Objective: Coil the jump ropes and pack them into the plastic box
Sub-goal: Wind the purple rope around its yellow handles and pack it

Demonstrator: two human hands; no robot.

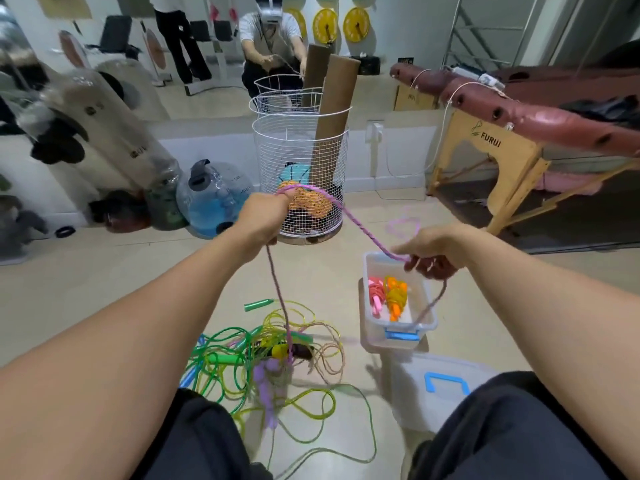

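Note:
A purple jump rope (349, 213) stretches between both raised hands. My left hand (264, 218) grips it up high, with one strand hanging down to its purple handles (266, 386) on the floor. My right hand (431, 251) holds the rope above the clear plastic box (372, 327), and a loop drops from it over the box's near rim. Inside the box lie a coiled pink rope (376, 294) and a coiled orange rope (396, 296). A tangle of green and yellow ropes (242, 355) lies on the floor between my knees.
The box's lid (446, 382) with a blue handle rests by my right knee. A white wire basket (301, 174) with cardboard tubes stands ahead. A wooden massage table (502, 147) is at the right; water jugs (214, 199) sit at the left. A mirror behind shows a person.

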